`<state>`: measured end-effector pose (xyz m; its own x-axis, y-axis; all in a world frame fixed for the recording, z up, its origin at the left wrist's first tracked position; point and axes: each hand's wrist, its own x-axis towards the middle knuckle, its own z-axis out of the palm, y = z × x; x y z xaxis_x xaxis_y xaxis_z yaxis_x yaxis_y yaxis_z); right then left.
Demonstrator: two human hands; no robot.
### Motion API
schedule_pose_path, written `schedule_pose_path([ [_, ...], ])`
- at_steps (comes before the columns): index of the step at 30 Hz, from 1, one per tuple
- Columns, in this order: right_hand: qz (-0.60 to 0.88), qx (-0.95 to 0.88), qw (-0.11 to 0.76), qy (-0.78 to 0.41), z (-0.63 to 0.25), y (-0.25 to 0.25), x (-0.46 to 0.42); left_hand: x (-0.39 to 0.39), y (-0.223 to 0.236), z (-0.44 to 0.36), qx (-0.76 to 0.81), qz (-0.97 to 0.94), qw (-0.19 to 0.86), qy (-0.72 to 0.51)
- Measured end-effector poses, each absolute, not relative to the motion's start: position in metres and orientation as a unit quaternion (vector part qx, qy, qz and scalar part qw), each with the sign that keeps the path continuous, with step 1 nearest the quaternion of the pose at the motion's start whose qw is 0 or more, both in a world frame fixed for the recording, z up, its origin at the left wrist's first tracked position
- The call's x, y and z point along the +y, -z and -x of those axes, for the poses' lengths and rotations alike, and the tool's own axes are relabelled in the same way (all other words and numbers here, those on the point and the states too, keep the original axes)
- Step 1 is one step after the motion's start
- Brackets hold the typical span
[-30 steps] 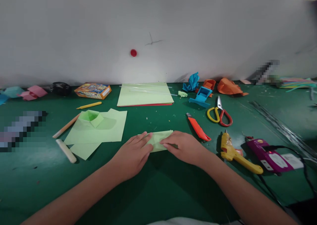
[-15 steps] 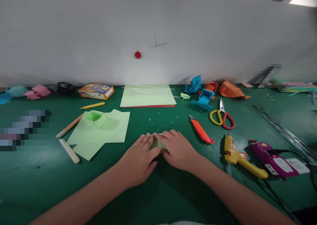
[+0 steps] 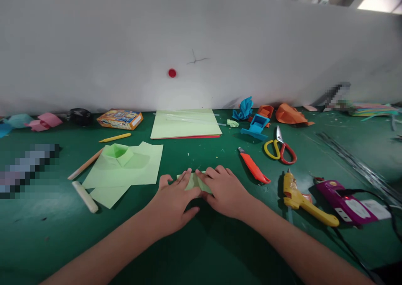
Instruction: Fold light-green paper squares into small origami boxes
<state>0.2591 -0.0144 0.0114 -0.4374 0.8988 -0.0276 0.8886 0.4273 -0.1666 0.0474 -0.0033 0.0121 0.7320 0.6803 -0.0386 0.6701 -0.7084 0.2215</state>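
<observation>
A small folded piece of light green paper [image 3: 194,183] lies on the green table [image 3: 201,243] in front of me. My left hand [image 3: 172,203] rests flat on its left part, fingers stretched out and slightly spread. My right hand [image 3: 224,191] lies flat over its right part, fingertips meeting those of the left hand. Most of the paper is hidden under the two hands.
Left of the hands lie loose green sheets [image 3: 125,170] with a small folded green box [image 3: 118,153], a pencil [image 3: 84,164] and a white stick [image 3: 84,196]. To the right are an orange cutter [image 3: 253,170], scissors [image 3: 280,148], a yellow glue gun [image 3: 302,199] and a purple device [image 3: 342,201]. A paper stack [image 3: 185,124] lies behind.
My right hand slid left over the paper, so less of the paper shows than a second ago. My left thumb has spread out to the left.
</observation>
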Motion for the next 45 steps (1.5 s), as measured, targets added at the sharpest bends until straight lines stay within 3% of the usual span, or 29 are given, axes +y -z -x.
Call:
schedule_pose_path([
  [6, 0.564, -0.824, -0.024, -0.047, -0.268, -0.015, -0.011, 0.001, -0.013, -0.043, 0.355, -0.929, 0.109, -0.013],
  [14, 0.644, -0.764, 0.002, -0.040, -0.304, -0.014, -0.007, 0.006, -0.007, -0.039, 0.358, -0.924, 0.132, -0.031],
  [29, 0.644, -0.763, -0.017, -0.061, -0.310, -0.019, -0.009, 0.002, -0.006, -0.018, 0.335, -0.934, 0.111, -0.049],
  [38, 0.649, -0.757, -0.023, -0.074, -0.314, -0.017, -0.008, 0.010, -0.024, -0.005, 0.302, -0.939, 0.166, 0.015],
  [45, 0.642, -0.764, -0.010, -0.066, -0.315, -0.016, -0.010, 0.015, -0.028, 0.002, 0.326, -0.934, 0.134, 0.053],
])
